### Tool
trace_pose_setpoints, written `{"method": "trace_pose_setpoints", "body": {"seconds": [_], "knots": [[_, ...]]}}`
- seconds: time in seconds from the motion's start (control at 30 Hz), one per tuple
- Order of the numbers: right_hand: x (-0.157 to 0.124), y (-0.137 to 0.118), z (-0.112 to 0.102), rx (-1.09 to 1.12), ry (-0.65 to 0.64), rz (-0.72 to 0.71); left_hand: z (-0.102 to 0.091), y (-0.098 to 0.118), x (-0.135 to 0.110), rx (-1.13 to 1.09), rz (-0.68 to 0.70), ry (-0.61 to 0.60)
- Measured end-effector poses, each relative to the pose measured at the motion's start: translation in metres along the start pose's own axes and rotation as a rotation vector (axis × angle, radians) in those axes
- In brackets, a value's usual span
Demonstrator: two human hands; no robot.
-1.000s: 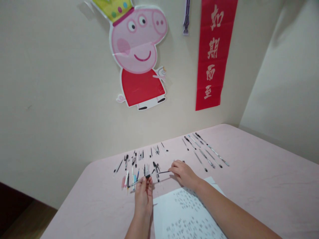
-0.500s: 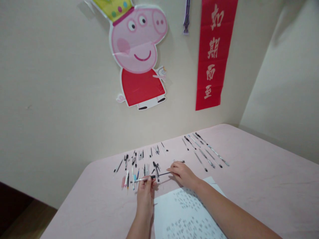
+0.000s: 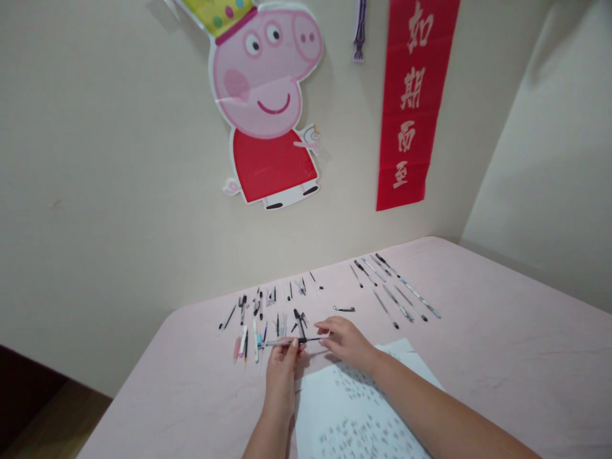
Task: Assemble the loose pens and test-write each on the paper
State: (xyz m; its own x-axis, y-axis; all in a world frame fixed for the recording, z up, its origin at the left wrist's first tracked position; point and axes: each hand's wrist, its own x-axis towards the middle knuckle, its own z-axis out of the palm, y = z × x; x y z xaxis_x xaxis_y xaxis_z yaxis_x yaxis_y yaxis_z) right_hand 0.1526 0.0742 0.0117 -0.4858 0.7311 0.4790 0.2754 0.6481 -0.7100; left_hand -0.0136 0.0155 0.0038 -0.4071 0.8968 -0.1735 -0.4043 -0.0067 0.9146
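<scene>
My left hand [image 3: 281, 373] pinches a clear pen barrel with a black grip [image 3: 287, 342] and holds it level above the pink table [image 3: 502, 357]. With its fingertips my right hand [image 3: 347, 343] pinches the thin refill [image 3: 313, 339] that sticks out of the barrel's right end. Both hands hover just past the far edge of a white sheet of paper with writing [image 3: 354, 414]. A scatter of loose pen parts [image 3: 261, 315] lies just beyond the hands.
A row of several whole pens [image 3: 392, 290] lies at the back right of the table. One small pen piece [image 3: 344, 309] lies alone between the groups. A cartoon pig cut-out [image 3: 268, 102] and a red banner [image 3: 411, 102] hang on the wall.
My right hand has moved left toward my left hand, and the refill has slid further into the barrel. The small piece near my right hand is now uncovered.
</scene>
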Motion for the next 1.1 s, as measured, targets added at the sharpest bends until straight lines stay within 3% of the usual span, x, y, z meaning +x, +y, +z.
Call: {"method": "trace_pose_setpoints", "body": {"seconds": [0.23,0.57,0.87,1.1], "knots": [[0.000,0.005,-0.005,-0.059,0.061,-0.036,0.001,0.001,-0.001,-0.035,-0.009,0.029],[0.001,0.005,-0.002,-0.034,0.015,-0.102,0.000,-0.001,0.000,-0.022,-0.024,0.030],[0.000,0.000,0.008,0.017,0.002,-0.104,0.000,-0.001,-0.003,0.099,-0.017,-0.081],[-0.002,-0.008,0.012,0.049,0.002,-0.079,0.002,0.001,-0.006,0.044,-0.085,-0.111]]}}
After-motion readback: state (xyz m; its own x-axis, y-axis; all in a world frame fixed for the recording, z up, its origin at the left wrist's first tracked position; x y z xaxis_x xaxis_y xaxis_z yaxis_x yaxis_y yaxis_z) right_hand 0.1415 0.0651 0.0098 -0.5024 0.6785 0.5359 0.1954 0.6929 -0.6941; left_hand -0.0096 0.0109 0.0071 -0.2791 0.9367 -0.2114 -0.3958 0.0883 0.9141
